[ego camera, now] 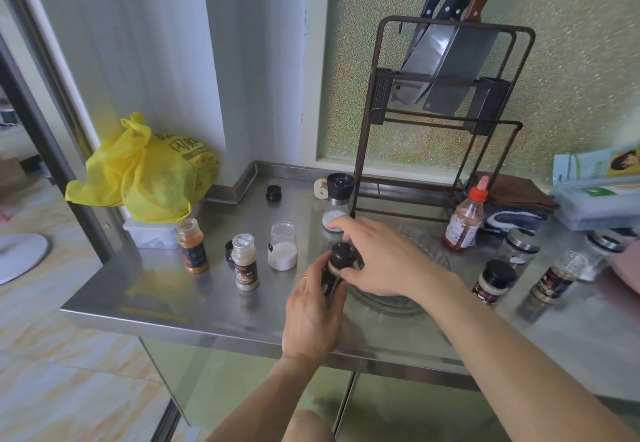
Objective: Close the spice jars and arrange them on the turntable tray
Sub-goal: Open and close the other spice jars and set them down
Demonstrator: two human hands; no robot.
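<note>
My left hand (313,313) grips the body of a dark spice jar (333,277) just above the counter. My right hand (377,261) has its fingers on that jar's black cap (341,256). The clear turntable tray (420,251) lies under my right hand, mostly hidden. To the left stand an uncapped orange spice jar (193,245), a jar with a clear sifter top (245,262) and an open jar of white powder (282,245). A loose black cap (273,193) lies further back. At the right are a black-capped jar (493,285) and an uncapped jar (556,280).
A grinder (337,199) stands behind my right hand, beside a knife rack (440,122). A red-capped sauce bottle (465,221), two glass jars (521,247), folded cloths (509,199) and boxes (599,199) sit at the right. A yellow bag (145,169) fills the left corner.
</note>
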